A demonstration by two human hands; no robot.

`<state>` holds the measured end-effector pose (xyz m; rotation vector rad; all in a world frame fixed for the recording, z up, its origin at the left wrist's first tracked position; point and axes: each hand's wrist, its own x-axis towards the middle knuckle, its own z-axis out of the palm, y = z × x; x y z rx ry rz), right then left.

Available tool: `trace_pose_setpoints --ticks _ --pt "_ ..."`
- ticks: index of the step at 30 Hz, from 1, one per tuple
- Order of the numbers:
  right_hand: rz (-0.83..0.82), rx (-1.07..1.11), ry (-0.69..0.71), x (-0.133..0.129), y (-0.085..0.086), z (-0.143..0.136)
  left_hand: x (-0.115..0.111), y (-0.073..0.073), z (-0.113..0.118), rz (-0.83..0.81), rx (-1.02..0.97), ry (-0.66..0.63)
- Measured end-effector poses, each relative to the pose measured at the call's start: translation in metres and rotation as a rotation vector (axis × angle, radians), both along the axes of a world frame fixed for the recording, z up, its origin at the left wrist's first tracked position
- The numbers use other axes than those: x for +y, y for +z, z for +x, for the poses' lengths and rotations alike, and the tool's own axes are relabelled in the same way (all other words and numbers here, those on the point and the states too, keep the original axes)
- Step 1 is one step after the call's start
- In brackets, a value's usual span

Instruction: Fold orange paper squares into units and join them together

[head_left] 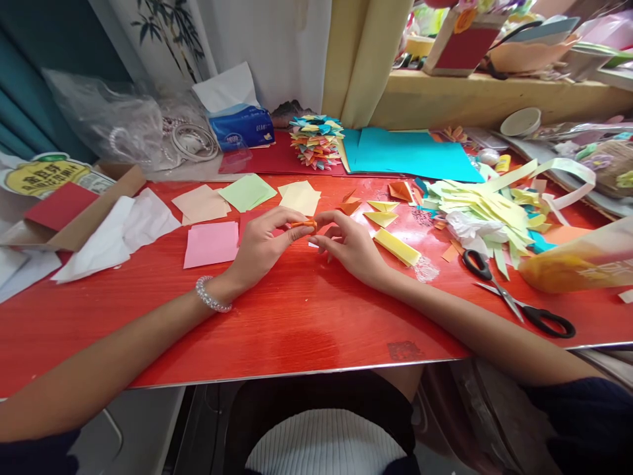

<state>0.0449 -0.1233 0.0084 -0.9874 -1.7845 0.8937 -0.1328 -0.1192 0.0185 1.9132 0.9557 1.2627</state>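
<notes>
Above the middle of the red table (297, 316), my left hand (270, 244) pinches a small folded orange paper (304, 224) between thumb and fingers. My right hand (346, 247) meets it at the paper's right end, its fingers curled and pressed close to it. Pink square sheets (211, 244) lie left of my left hand. Beyond the hands are green (247, 192), peach (202, 203) and pale yellow sheets (299, 198). Right of my right hand lie a yellow folded strip (397, 246), small yellow triangles (382, 214) and orange folded pieces (400, 191).
Black-handled scissors (509, 300) lie open at the right, near paper strips (484, 211) and a translucent container (583, 257). Behind stand a multicoloured folded-paper stack (317, 142), blue sheets (410, 155) and a tissue pack (242, 125). A cardboard box (93, 211) sits left.
</notes>
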Motion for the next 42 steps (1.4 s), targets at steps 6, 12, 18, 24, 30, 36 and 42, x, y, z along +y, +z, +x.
trace_pose_setpoints --ticks 6,12,18,24,30,36,42 --pt "-0.041 0.035 0.089 0.000 -0.002 0.001 -0.001 0.002 0.001 -0.018 0.040 0.000" --pt "0.063 -0.060 0.041 0.002 -0.001 0.004 -0.001 0.002 0.001 -0.150 0.027 -0.006" --pt "-0.037 -0.055 0.072 0.006 -0.006 0.006 -0.001 0.002 0.001 -0.167 0.023 -0.011" --pt "-0.222 0.216 0.104 0.004 -0.004 0.002 0.003 -0.003 0.000 -0.123 0.008 0.030" --pt "-0.322 0.158 0.112 0.002 0.004 0.002 0.003 -0.003 0.001 -0.129 -0.021 -0.019" --pt "-0.236 0.096 0.144 -0.001 0.009 0.004 0.001 0.002 0.004 -0.241 -0.090 -0.097" --pt "-0.296 0.085 0.184 -0.002 0.008 0.002 0.003 -0.001 0.003 -0.211 -0.134 -0.107"
